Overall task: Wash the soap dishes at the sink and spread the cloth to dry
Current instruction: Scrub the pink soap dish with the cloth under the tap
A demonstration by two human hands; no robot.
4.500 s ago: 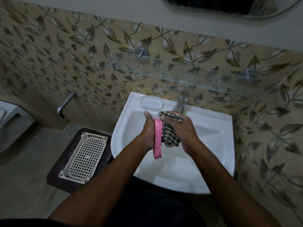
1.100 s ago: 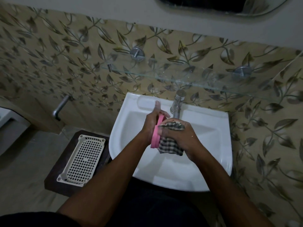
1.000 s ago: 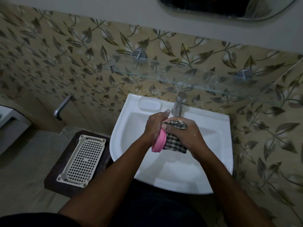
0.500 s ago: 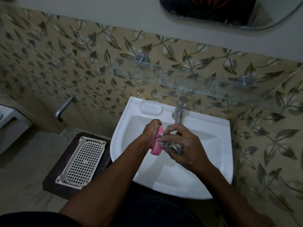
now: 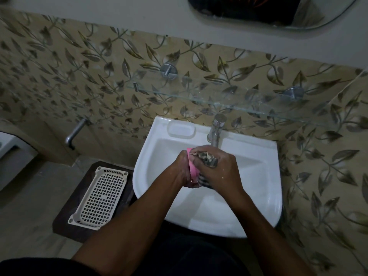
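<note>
Over the white sink (image 5: 258, 156), both our hands meet just below the tap (image 5: 216, 128). Our left hand (image 5: 182, 170) is curled around a pink soap dish (image 5: 193, 169), gripping it from the left side so that the dish stands on edge between the two hands; only a narrow pink strip of it shows. Our right hand (image 5: 221, 172) is closed around a bunched checked cloth (image 5: 208, 159), pressing it against the right face of the dish. Part of the cloth pokes out above the fingers, and another bit hangs beneath the hand, close to the lower end of the dish. Small pale flecks dot the back of our right hand and wrist, though we cannot tell whether they are suds or drops of water. We cannot make out whether water is running from the tap.

On the sink's back rim, left of the tap, sits a moulded soap recess (image 5: 181, 129). Above the sink a glass shelf (image 5: 199, 96) is fixed to the leaf-patterned wall tiles (image 5: 79, 72), and the lower edge of a mirror (image 5: 258, 12) shows at the top. Down to the left, a white slotted tray (image 5: 101, 196) rests on a dark stand (image 5: 65, 220) just beside the sink, well apart from our hands. A second, metal tap (image 5: 75, 132) juts from the wall farther left.
</note>
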